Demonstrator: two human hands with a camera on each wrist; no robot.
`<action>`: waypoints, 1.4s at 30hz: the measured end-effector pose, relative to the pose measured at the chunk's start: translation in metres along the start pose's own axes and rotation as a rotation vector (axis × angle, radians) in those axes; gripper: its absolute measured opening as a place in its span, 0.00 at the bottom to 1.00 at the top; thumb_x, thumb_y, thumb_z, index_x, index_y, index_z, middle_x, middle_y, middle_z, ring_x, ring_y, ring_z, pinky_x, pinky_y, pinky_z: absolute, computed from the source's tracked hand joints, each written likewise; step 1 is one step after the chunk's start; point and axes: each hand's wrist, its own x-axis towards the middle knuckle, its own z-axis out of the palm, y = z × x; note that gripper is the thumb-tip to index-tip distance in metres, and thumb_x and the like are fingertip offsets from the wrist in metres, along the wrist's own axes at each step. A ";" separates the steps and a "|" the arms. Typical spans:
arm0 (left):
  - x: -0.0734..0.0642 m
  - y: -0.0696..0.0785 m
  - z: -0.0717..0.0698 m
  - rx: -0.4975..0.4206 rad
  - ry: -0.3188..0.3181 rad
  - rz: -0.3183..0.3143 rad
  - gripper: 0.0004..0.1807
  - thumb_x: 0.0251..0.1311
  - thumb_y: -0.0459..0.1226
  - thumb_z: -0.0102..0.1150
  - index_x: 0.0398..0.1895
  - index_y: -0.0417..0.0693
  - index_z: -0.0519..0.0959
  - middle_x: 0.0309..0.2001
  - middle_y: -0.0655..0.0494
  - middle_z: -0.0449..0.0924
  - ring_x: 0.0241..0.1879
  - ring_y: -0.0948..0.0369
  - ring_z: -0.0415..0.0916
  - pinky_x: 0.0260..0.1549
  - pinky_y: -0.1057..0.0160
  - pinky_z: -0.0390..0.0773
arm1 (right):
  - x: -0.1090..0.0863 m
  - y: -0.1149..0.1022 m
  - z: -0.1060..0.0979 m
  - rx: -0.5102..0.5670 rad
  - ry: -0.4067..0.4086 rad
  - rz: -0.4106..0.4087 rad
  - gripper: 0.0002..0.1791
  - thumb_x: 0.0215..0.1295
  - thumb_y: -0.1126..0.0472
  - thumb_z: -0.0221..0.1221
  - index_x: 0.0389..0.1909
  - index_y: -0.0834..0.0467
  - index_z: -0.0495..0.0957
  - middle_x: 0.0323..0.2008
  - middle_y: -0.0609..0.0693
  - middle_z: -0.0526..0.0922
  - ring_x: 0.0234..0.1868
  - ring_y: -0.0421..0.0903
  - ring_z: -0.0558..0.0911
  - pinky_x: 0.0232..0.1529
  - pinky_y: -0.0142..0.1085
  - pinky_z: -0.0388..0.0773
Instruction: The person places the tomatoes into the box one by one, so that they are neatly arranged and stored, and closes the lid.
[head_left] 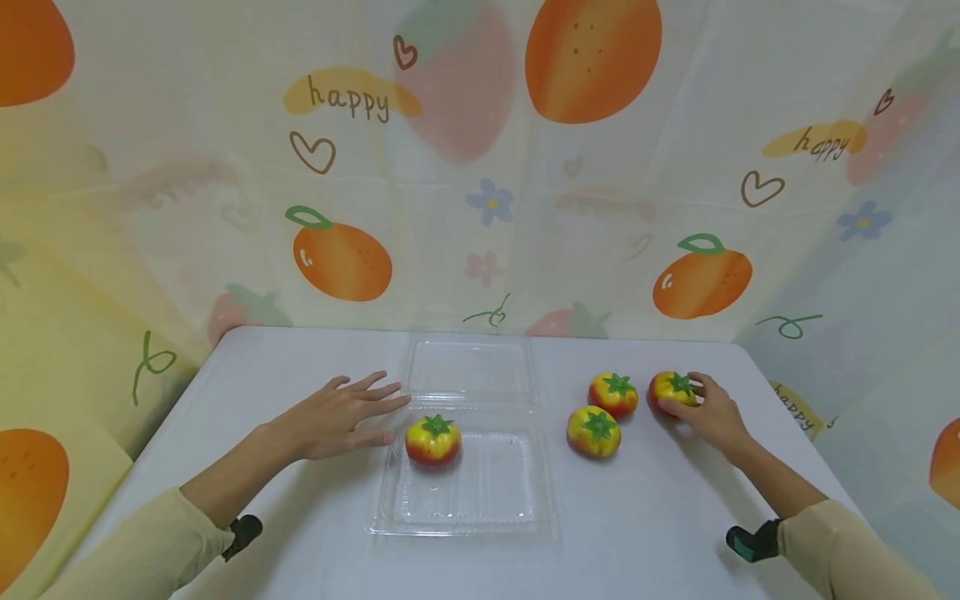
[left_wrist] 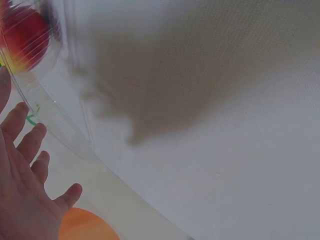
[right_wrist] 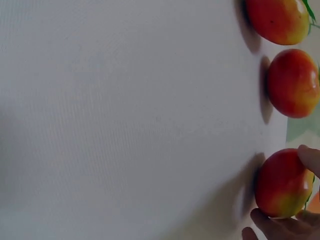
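My right hand (head_left: pixel 716 421) holds a red-and-yellow tomato (head_left: pixel 667 390) with a green star-shaped top, thumb on one side and fingers on the other. In the right wrist view this tomato (right_wrist: pixel 281 185) sits between thumb and fingers, close to the white surface. Two similar tomatoes, a rear one (head_left: pixel 613 395) and a front one (head_left: pixel 594 432), lie just left of it. My left hand (head_left: pixel 330 421) is spread with straight fingers by the left edge of a clear plastic clamshell box (head_left: pixel 510 492). One tomato (head_left: pixel 432 442) sits in the box's left rear part, near the left thumb.
The clamshell's lid (head_left: pixel 471 367) lies folded back behind its base. Everything stands on a white table (head_left: pixel 637 525). A fruit-printed curtain (head_left: pixel 480 250) rises along the table's back and sides.
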 end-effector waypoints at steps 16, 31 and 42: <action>0.001 0.000 0.001 0.010 -0.004 -0.005 0.34 0.69 0.60 0.49 0.72 0.55 0.68 0.71 0.49 0.67 0.73 0.42 0.56 0.62 0.30 0.62 | -0.007 -0.025 -0.031 -0.025 -0.003 -0.095 0.51 0.66 0.46 0.63 0.75 0.69 0.46 0.68 0.78 0.56 0.64 0.74 0.63 0.58 0.60 0.72; 0.001 0.001 -0.001 -0.007 -0.010 -0.012 0.32 0.68 0.57 0.52 0.72 0.54 0.69 0.71 0.49 0.68 0.73 0.41 0.55 0.61 0.29 0.61 | -0.012 -0.078 -0.028 -0.077 -0.021 -0.277 0.48 0.63 0.51 0.67 0.74 0.65 0.52 0.70 0.72 0.60 0.64 0.72 0.68 0.54 0.57 0.77; 0.001 0.001 -0.001 -0.004 0.003 0.004 0.32 0.69 0.56 0.52 0.72 0.54 0.69 0.70 0.48 0.68 0.73 0.41 0.57 0.61 0.30 0.62 | -0.037 -0.113 0.012 0.040 -0.148 -0.493 0.43 0.59 0.54 0.71 0.71 0.59 0.62 0.65 0.65 0.72 0.58 0.64 0.78 0.53 0.52 0.80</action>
